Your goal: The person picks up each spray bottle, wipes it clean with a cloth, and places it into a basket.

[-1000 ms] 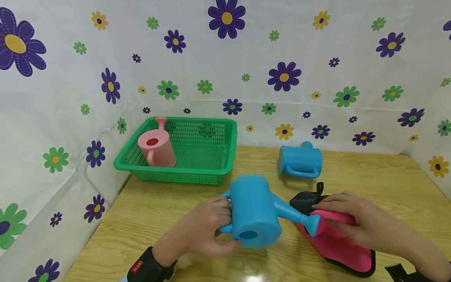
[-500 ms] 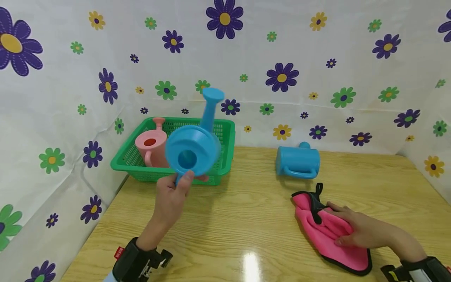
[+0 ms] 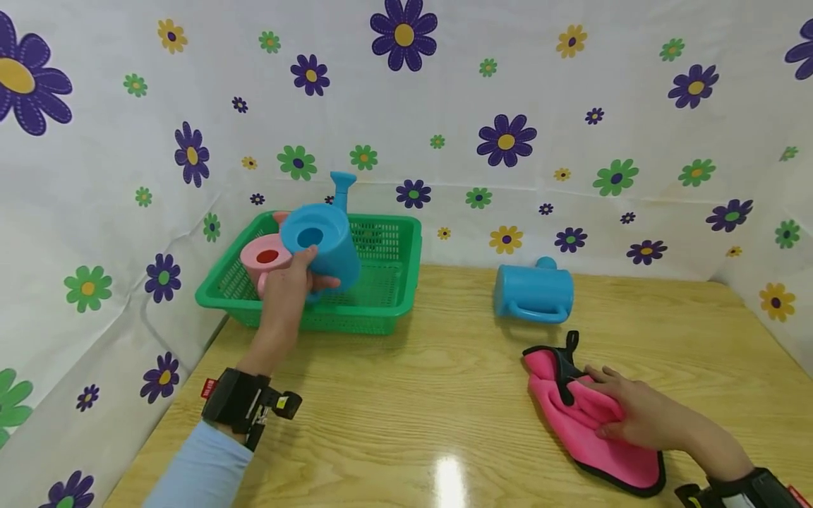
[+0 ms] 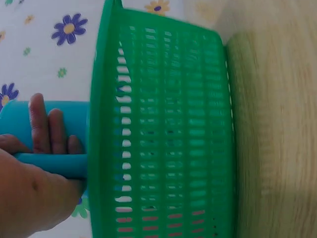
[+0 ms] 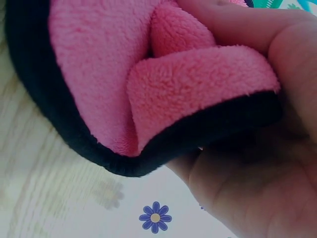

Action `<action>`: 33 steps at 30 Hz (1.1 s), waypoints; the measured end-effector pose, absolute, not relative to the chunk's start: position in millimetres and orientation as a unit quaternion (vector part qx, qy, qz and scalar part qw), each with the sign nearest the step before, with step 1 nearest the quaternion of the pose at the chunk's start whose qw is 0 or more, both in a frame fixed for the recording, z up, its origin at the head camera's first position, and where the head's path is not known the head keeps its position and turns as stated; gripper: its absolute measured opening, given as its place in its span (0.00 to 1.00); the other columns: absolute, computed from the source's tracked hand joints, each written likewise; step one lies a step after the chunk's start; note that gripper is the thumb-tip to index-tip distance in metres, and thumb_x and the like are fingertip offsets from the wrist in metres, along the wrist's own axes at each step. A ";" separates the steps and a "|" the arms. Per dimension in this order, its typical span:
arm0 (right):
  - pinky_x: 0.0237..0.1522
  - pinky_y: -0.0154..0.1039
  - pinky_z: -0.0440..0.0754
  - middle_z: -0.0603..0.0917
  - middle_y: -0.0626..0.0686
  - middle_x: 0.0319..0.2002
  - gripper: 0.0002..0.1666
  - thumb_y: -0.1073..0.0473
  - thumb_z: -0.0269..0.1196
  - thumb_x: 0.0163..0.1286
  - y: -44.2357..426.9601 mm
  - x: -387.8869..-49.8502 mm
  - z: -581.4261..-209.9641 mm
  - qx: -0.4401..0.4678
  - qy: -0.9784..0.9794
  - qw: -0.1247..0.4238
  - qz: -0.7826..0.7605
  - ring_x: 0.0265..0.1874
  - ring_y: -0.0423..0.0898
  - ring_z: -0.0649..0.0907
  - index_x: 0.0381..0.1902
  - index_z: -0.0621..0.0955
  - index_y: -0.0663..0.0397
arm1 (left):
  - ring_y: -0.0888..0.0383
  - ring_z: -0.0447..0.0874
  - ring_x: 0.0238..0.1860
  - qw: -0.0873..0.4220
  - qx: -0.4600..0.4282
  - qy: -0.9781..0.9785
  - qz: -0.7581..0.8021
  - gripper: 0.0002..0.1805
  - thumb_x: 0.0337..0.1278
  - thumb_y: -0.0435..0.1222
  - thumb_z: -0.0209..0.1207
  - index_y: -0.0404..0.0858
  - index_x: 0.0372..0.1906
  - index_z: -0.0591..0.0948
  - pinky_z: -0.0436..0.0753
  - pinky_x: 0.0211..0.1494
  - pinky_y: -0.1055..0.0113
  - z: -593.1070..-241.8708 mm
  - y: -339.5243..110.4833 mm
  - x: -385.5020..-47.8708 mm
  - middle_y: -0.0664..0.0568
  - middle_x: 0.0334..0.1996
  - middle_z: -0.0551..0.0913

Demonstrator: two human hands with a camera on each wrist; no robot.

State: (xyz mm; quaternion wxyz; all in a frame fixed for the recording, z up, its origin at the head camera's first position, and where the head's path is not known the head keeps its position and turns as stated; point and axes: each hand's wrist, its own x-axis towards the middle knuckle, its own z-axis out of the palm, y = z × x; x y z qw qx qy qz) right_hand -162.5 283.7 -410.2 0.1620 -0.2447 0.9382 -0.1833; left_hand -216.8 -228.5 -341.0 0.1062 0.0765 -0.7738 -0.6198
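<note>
My left hand (image 3: 284,288) grips the handle of a blue watering can (image 3: 336,255), held upright with its spout toward the back. The can is over the green basket (image 3: 414,271), its lower end partly below the rim in the left wrist view; whether it touches the bottom I cannot tell. Close beside it inside the basket stands a pink watering can (image 3: 262,254), partly covered by the hand. On the right, my right hand (image 3: 648,416) holds a bunched fold of a pink cloth (image 3: 574,427) with black edging and a hanging loop, lying on the table.
A second blue watering can (image 3: 536,293) lies on its side at the back of the wooden table (image 3: 381,416), right of the basket. A white flower-printed sheet (image 3: 438,92) hangs behind and along the sides.
My left hand has carried the blue watering can from beside the cloth leftward to the basket, turned it upright and lowered it. My right hand keeps hold of the cloth, now bunched differently.
</note>
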 end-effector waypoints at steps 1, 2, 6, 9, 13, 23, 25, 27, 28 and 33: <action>0.57 0.76 0.74 0.68 0.75 0.71 0.42 0.55 0.78 0.55 284.1 -162.6 -410.4 -0.243 0.938 0.161 -0.185 0.69 0.83 0.63 0.66 0.78 0.61 | 0.63 0.87 0.48 0.093 0.085 -0.783 -0.610 0.34 0.71 0.66 0.45 0.38 0.36 0.78 0.67 0.63 0.55 -340.1 -230.3 -221.5 0.64 0.22 0.88; 0.56 0.76 0.74 0.68 0.75 0.71 0.42 0.55 0.77 0.55 284.4 -162.8 -410.6 -0.240 0.939 0.163 -0.184 0.68 0.83 0.64 0.67 0.77 0.61 | 0.60 0.87 0.50 0.079 0.093 -0.790 -0.601 0.35 0.71 0.66 0.44 0.38 0.28 0.74 0.66 0.58 0.56 -339.2 -231.7 -225.7 0.63 0.22 0.88; 0.54 0.75 0.76 0.66 0.76 0.72 0.45 0.54 0.77 0.56 284.1 -163.5 -411.0 -0.226 0.942 0.172 -0.178 0.66 0.83 0.67 0.70 0.74 0.61 | 0.47 0.86 0.59 0.026 0.099 -0.799 -0.592 0.35 0.74 0.66 0.36 0.42 0.24 0.67 0.63 0.58 0.52 -336.1 -238.4 -237.7 0.59 0.25 0.90; 0.53 0.74 0.77 0.65 0.76 0.72 0.46 0.55 0.77 0.56 283.4 -163.5 -410.9 -0.218 0.943 0.178 -0.176 0.66 0.83 0.68 0.71 0.73 0.61 | 0.45 0.84 0.62 -0.008 0.091 -0.807 -0.584 0.33 0.76 0.64 0.30 0.42 0.31 0.70 0.59 0.67 0.47 -332.5 -240.7 -243.8 0.56 0.27 0.90; 0.53 0.75 0.76 0.65 0.76 0.72 0.45 0.55 0.77 0.56 282.5 -163.6 -411.3 -0.220 0.943 0.174 -0.179 0.66 0.84 0.66 0.70 0.74 0.61 | 0.46 0.85 0.61 -0.042 0.085 -0.821 -0.564 0.31 0.78 0.59 0.28 0.39 0.40 0.72 0.57 0.76 0.45 -329.3 -241.7 -250.9 0.55 0.24 0.88; 0.57 0.74 0.75 0.67 0.75 0.71 0.39 0.56 0.76 0.57 283.1 -159.7 -416.2 -0.237 0.938 0.164 -0.192 0.66 0.82 0.68 0.66 0.78 0.59 | 0.45 0.86 0.60 -0.096 0.066 -0.845 -0.522 0.31 0.77 0.56 0.25 0.37 0.48 0.71 0.55 0.80 0.45 -339.5 -243.9 -268.2 0.48 0.33 0.91; 0.58 0.74 0.74 0.67 0.75 0.71 0.38 0.56 0.76 0.57 282.9 -159.1 -416.9 -0.237 0.937 0.167 -0.195 0.67 0.82 0.68 0.66 0.78 0.59 | 0.44 0.80 0.66 -0.114 0.068 -0.855 -0.502 0.35 0.75 0.58 0.25 0.36 0.41 0.75 0.57 0.77 0.47 -341.7 -244.9 -269.7 0.45 0.40 0.92; 0.57 0.74 0.75 0.67 0.75 0.71 0.39 0.57 0.76 0.57 283.3 -158.8 -416.7 -0.232 0.938 0.167 -0.195 0.67 0.82 0.68 0.66 0.79 0.59 | 0.43 0.75 0.70 -0.126 0.062 -0.871 -0.471 0.41 0.75 0.59 0.24 0.34 0.37 0.81 0.61 0.73 0.49 -341.3 -243.9 -270.4 0.44 0.46 0.91; 0.57 0.74 0.75 0.67 0.75 0.71 0.39 0.57 0.76 0.57 283.7 -158.7 -416.4 -0.231 0.939 0.166 -0.195 0.67 0.82 0.68 0.66 0.79 0.59 | 0.43 0.74 0.68 -0.126 0.060 -0.880 -0.453 0.44 0.74 0.61 0.23 0.34 0.37 0.83 0.64 0.69 0.51 -340.2 -242.7 -270.7 0.43 0.47 0.90; 0.56 0.74 0.76 0.67 0.75 0.71 0.39 0.58 0.76 0.57 285.5 -159.7 -415.1 -0.225 0.941 0.161 -0.196 0.67 0.83 0.67 0.66 0.78 0.59 | 0.45 0.80 0.46 -0.101 0.081 -0.939 -0.319 0.48 0.72 0.65 0.21 0.36 0.33 0.85 0.71 0.47 0.57 -333.4 -234.4 -270.8 0.43 0.37 0.85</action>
